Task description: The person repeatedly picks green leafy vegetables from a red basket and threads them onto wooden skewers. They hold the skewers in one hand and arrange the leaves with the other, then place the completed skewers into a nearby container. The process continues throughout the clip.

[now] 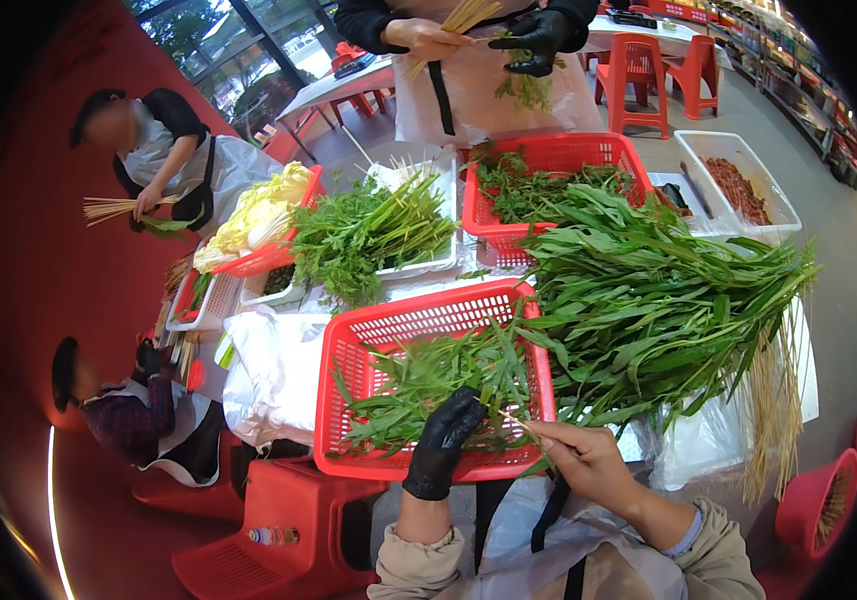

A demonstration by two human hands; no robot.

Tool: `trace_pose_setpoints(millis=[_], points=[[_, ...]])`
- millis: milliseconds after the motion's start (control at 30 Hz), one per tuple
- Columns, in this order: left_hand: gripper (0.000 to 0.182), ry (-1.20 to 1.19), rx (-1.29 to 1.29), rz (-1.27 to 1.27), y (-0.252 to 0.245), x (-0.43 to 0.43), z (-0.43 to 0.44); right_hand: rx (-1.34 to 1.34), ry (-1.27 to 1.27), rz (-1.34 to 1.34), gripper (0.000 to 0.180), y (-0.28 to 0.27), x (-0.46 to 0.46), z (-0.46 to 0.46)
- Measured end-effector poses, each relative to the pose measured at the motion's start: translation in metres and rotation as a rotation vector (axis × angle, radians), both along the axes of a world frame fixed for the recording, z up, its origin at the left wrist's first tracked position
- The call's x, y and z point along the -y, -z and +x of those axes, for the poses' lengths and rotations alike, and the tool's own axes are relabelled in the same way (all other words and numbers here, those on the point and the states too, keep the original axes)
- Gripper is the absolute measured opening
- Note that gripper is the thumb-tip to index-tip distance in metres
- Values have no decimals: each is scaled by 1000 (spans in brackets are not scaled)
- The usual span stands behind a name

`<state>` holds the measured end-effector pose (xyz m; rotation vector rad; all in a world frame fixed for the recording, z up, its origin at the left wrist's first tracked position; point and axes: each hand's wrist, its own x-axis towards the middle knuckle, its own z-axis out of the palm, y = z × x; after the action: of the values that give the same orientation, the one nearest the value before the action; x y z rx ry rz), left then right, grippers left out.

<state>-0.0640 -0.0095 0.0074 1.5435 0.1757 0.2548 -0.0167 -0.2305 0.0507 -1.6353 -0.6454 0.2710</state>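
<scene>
Over the near edge of a red plastic basket (pixel 439 466) are both my hands. My left hand (pixel 447 435), in a black glove, is closed around leafy green stems. Bare, my right hand (pixel 586 457) pinches a thin wooden skewer (pixel 514 420), whose far end reaches towards the gloved fingers; where the tip ends I cannot tell. Loose long-leaved greens (pixel 413 375) lie in the basket. To the right, a large heap of leafy greens (pixel 638 300) has many skewers (pixel 777 397) hanging at its stem end.
Beyond are feathery greens on a white tray (pixel 421 264), a red basket of herbs (pixel 479 214), a red basket of napa cabbage (pixel 256 262) and a white bin of reddish food (pixel 785 202). A person (pixel 488 67) stands opposite; two more are left. A red chair (pixel 278 517) stands near left.
</scene>
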Motion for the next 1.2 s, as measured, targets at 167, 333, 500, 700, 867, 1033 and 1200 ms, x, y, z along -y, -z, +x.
trace_pose_setpoints(millis=[167, 333, 500, 700, 867, 1033, 1200], points=[[27, -96, -186, -109, -17, 15, -1, -39, -1, -97, 27, -9, 9, -2], [26, -123, -171, 141, 13, -8, -8, 275, 45, -169, 39, 6, 5, -3], [23, 8, -118, -218, -8, 14, 0, -175, -114, -168, 35, -14, 19, -1], [27, -132, -220, -3, -36, 28, 0, 223, 88, -111, 31, -3, 11, -7], [43, 197, -66, 132, -68, 35, 3, -149, 106, 105, 23, -49, 36, -1], [65, 110, 177, 1024, -68, 29, 2, -176, 321, 171, 16, -93, 99, 2], [56, -3, 222, 1291, -85, 34, 22, 20, 741, 177, 13, -113, 174, 14]])
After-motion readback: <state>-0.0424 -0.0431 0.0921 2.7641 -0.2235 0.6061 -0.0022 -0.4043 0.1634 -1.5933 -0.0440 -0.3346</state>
